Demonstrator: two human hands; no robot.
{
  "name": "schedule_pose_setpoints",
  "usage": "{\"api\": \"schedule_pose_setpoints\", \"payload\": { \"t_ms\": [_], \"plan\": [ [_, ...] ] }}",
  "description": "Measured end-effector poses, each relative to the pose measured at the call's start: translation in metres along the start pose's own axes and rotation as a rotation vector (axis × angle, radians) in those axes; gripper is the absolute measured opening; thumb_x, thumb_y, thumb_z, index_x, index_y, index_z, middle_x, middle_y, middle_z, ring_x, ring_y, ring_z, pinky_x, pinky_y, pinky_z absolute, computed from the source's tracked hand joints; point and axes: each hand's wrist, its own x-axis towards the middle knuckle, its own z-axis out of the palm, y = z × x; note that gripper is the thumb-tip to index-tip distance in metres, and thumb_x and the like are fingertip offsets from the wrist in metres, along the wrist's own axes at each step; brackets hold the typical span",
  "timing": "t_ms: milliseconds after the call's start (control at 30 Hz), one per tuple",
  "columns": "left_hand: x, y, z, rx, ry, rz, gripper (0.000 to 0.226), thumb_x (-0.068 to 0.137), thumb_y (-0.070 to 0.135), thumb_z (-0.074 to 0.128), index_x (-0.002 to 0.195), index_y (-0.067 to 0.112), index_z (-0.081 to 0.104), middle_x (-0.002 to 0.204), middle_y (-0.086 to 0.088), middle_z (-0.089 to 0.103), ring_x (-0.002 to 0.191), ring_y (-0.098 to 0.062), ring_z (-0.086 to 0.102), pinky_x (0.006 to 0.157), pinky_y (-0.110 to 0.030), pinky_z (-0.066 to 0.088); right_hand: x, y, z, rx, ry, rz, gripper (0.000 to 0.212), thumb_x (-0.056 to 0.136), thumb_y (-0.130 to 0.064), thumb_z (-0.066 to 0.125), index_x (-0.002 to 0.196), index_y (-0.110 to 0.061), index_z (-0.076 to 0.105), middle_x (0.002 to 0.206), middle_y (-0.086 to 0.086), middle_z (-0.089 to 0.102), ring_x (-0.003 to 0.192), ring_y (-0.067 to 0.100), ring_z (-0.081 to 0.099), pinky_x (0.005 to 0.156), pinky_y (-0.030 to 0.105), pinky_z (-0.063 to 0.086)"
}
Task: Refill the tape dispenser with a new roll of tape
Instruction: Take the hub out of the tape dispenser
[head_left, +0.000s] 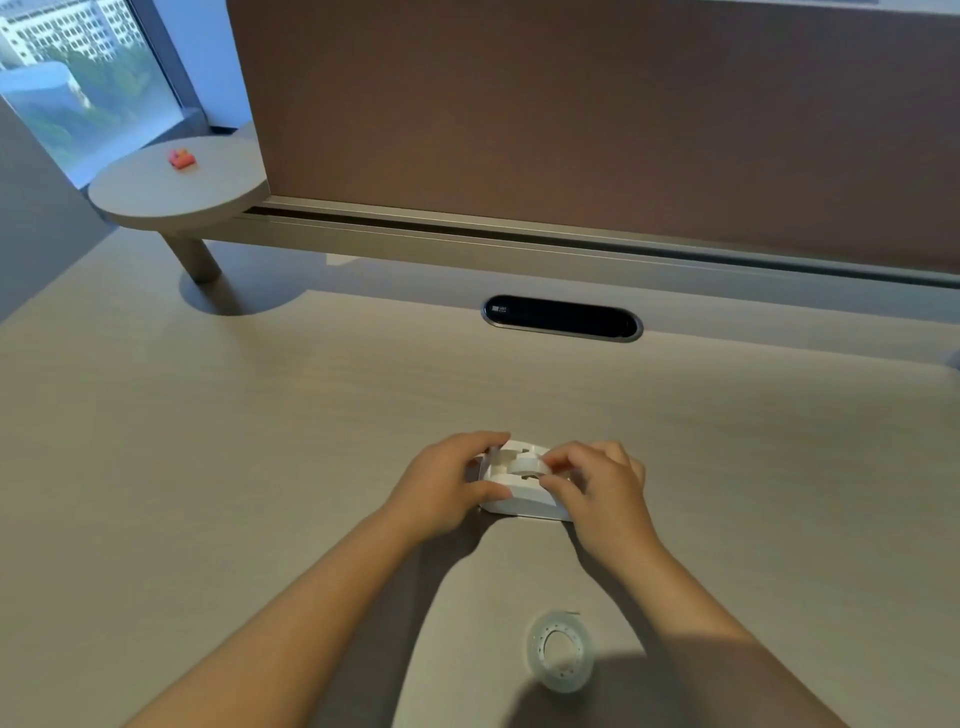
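Nearest the camera, a clear roll of tape (560, 651) lies flat on the pale wood-grain table (208, 441), between the two bare forearms and well apart from both hands. Its hub shows a ring of small dots, and a short loose end sticks out at its upper right edge.

Farther out, at the middle of the table, both hands meet on a white tape dispenser (522, 486) that sits upright on the surface. The left hand (441, 488) grips the dispenser's left end, thumb on the near side and fingers (480, 441) curled over the far side. The right hand (602, 493) is at the right end, its fingers (563, 460) pinched narrow on a white round part (525, 462) seated in the top of the dispenser; whether that part is a spool or a core cannot be told.

Beyond the hands, a dark oval cable grommet (562, 318) is set into the table. Behind it runs a metal rail under a brown partition panel (597, 104). To the far left, a small round raised shelf (176, 187) on a single post carries a small red-orange object (182, 158), too small to identify. A window (78, 78) shows buildings and trees outside.
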Motion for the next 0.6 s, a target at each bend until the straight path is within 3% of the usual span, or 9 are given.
{"api": "schedule_pose_setpoints", "payload": {
  "t_ms": [100, 200, 433, 600],
  "plan": [
    [0.004, -0.002, 0.000, -0.013, 0.015, 0.016, 0.056, 0.070, 0.015, 0.069, 0.123, 0.020, 0.050, 0.128, -0.006, 0.056, 0.110, -0.021, 0.054, 0.093, -0.024, 0.038, 0.000, -0.002, 0.001, 0.028, 0.016, -0.019, 0.008, 0.077, -0.022, 0.061, 0.082, -0.025, 0.066, 0.104, 0.008, 0.059, 0.111, 0.028, 0.040, 0.073, 0.024, 0.017],
    [0.005, -0.002, 0.001, -0.019, 0.022, 0.026, 0.057, 0.070, 0.013, 0.069, 0.123, 0.019, 0.050, 0.128, -0.006, 0.056, 0.108, -0.021, 0.054, 0.091, -0.023, 0.038, 0.001, -0.004, 0.003, 0.039, 0.005, -0.028, 0.008, 0.079, -0.021, 0.060, 0.083, -0.023, 0.066, 0.101, 0.006, 0.058, 0.110, 0.029, 0.039, 0.064, 0.026, 0.013],
    [0.005, 0.001, 0.000, 0.052, 0.009, 0.047, 0.058, 0.074, 0.018, 0.066, 0.127, 0.021, 0.045, 0.132, -0.005, 0.053, 0.114, -0.021, 0.051, 0.094, -0.025, 0.037, 0.001, -0.006, 0.000, 0.085, 0.014, -0.047, 0.007, 0.077, -0.021, 0.061, 0.078, -0.027, 0.064, 0.098, 0.002, 0.059, 0.108, 0.025, 0.041, 0.076, 0.024, 0.017],
    [-0.004, 0.005, -0.004, 0.154, 0.014, 0.079, 0.061, 0.078, 0.028, 0.062, 0.132, 0.019, 0.037, 0.145, -0.008, 0.035, 0.134, -0.023, 0.027, 0.109, -0.034, 0.024, -0.006, -0.018, -0.017, 0.077, 0.094, -0.220, 0.007, 0.082, -0.017, 0.057, 0.084, -0.016, 0.063, 0.082, -0.010, 0.056, 0.094, 0.014, 0.044, 0.079, 0.026, 0.021]
  ]
}}
